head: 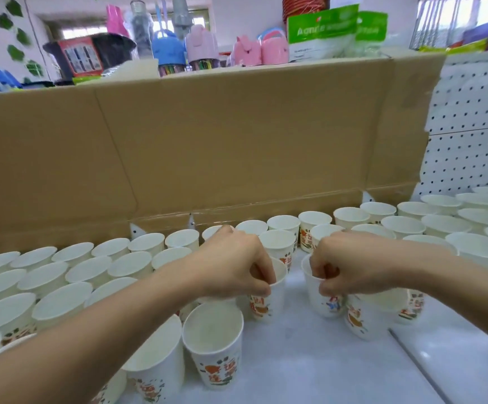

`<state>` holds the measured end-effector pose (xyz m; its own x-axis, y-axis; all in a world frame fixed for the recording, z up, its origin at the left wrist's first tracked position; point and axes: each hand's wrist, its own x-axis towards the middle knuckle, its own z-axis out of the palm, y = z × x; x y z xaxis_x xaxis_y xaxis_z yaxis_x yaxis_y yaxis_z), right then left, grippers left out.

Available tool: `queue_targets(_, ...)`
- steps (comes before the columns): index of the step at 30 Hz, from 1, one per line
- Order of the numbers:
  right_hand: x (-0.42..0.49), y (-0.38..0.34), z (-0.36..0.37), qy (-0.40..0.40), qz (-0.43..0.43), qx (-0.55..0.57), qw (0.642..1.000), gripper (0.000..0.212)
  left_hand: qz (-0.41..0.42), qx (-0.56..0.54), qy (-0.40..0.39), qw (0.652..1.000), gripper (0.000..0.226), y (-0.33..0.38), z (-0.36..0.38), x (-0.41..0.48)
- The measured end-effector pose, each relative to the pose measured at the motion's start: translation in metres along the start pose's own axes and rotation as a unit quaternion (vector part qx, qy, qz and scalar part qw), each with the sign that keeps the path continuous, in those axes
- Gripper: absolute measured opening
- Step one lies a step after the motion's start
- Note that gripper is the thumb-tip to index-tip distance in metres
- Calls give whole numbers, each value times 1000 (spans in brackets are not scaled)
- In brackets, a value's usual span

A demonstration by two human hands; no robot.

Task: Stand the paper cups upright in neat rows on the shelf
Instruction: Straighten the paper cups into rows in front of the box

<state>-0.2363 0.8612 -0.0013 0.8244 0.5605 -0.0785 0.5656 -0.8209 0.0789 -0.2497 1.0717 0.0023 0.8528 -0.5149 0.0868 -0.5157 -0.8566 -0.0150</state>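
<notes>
White paper cups with red and green print stand upright in rows on the white shelf (309, 360). My left hand (231, 263) pinches the rim of one cup (269, 304), fingers inside it. My right hand (350, 263) pinches the rim of another cup (321, 301) just to the right. A gap of bare shelf lies between these two cups. A further cup (213, 345) stands closest to me at the front, and a tilted one (362, 319) sits under my right wrist.
A tall brown cardboard sheet (208, 141) stands behind the cups as a back wall. White pegboard (470, 126) shows at the right. Rows of cups fill the left (62, 287) and right (455, 225) sides. Coloured plastic goods sit above the cardboard.
</notes>
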Motion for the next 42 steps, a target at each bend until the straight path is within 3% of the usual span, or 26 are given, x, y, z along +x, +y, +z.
queue_targets(3, -15, 0, -17, -70, -7, 82, 994, 26, 20, -40, -45, 998, 18, 9, -8, -14)
queue_targets(5, -8, 4, -29, -16, -27, 124, 992, 29, 1, -122, -32, 992, 17, 3, -23, -12)
queue_targets(7, 15, 10, -37, 76, -42, 143, 986, 19, -28, -174, 45, 983, 13, -18, -36, 2)
queue_targets(10, 57, 14, -30, 94, -37, 69, 992, 18, -89, -120, 91, 985, 15, -48, -35, 35)
queue_targets(12, 79, 14, -17, 51, -37, 39, 997, 21, -104, -43, 47, 993, 23, -58, -22, 55)
queue_targets(15, 95, 15, -3, 42, -66, -6, 997, 4, -73, 74, 18, 994, 26, -65, 0, 74)
queue_targets(24, 80, 14, -5, 55, -100, 31, 993, 11, -41, 111, 81, 990, 15, -74, 13, 84)
queue_targets(27, 77, 13, -12, 65, -89, 84, 990, 23, -55, 39, 106, 992, 20, -71, 9, 79)
queue_targets(29, 69, 27, -27, 94, -56, 97, 989, 24, -55, -78, 121, 988, 16, -68, 3, 68)
queue_targets(31, 59, 48, -42, 111, -3, 70, 991, 14, -24, -179, 105, 978, 11, -61, -2, 55)
queue_targets(33, 51, 64, -46, 89, 44, 50, 994, 19, 12, -194, 75, 978, 12, -52, -4, 46)
queue_targets(37, 50, 69, -24, 29, 85, 27, 996, 27, -3, -142, 28, 989, 24, -37, 1, 55)
queue_targets(42, 53, 66, -6, 46, 42, 14, 998, 10, 24, -18, 8, 1000, 15, -35, 8, 66)
